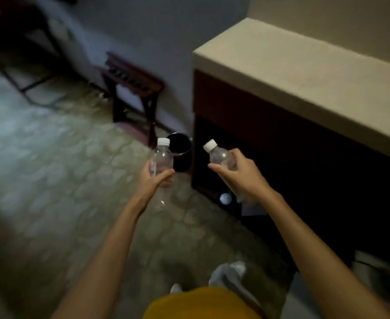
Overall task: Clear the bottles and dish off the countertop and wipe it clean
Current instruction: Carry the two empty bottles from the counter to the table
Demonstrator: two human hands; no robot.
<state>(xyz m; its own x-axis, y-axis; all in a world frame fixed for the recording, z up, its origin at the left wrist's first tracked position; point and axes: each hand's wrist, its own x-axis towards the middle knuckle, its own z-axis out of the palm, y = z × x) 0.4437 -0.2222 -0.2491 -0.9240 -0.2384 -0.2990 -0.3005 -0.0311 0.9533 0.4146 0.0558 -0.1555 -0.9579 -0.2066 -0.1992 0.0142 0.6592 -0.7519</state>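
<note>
Clear plastic formed both bottles, each closed with a white screw cap and showing no label that could be read. The left bottle stood nearly upright in the left hand, whose fingers and thumb were curled round its lower body. The right bottle was tilted, cap toward the left, and the right hand was wrapped round its middle, thumb across the near side. Both bottles were held in the air above the patterned carpet, off the pale countertop that lay to the right. Whether either bottle held liquid could not be told. A dark cylindrical bin stood on the floor just beyond the left bottle, beside the dark cabinet; its interior appeared black and its contents could not be made out. A wooden luggage rack stood against the wall.
</note>
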